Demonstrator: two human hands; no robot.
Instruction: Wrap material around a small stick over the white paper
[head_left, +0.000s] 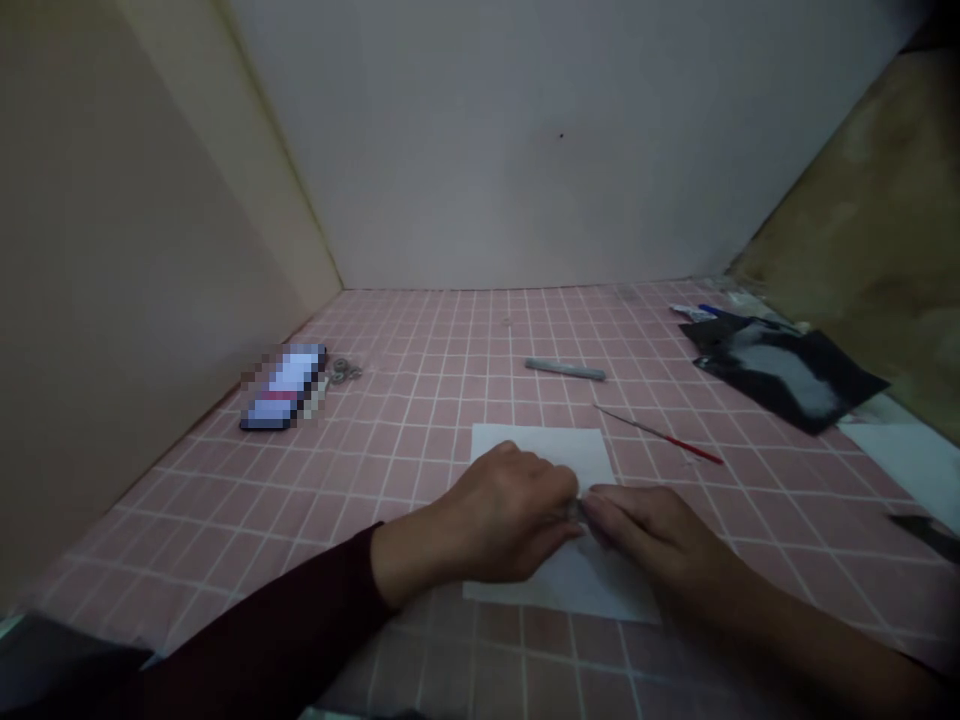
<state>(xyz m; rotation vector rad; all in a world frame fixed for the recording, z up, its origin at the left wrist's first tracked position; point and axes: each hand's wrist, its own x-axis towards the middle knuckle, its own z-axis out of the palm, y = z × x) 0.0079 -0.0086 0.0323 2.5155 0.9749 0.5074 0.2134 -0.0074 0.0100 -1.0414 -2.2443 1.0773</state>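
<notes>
A white sheet of paper (547, 450) lies flat on the pink checked table (420, 400). My left hand (499, 515), in a dark red sleeve, rests on the sheet with its fingers curled closed. My right hand (652, 535) meets it from the right, fingertips pinched. Between the two sets of fingertips, at the middle of the sheet, sits something small that I cannot make out.
A phone (285, 385) and small metal rings (345, 372) lie at the left. A grey pen (564, 369) and a thin red-tipped stick (660, 434) lie beyond the sheet. Black sheets (787, 370) and more white paper (911, 465) are at the right. Walls close in left, back and right.
</notes>
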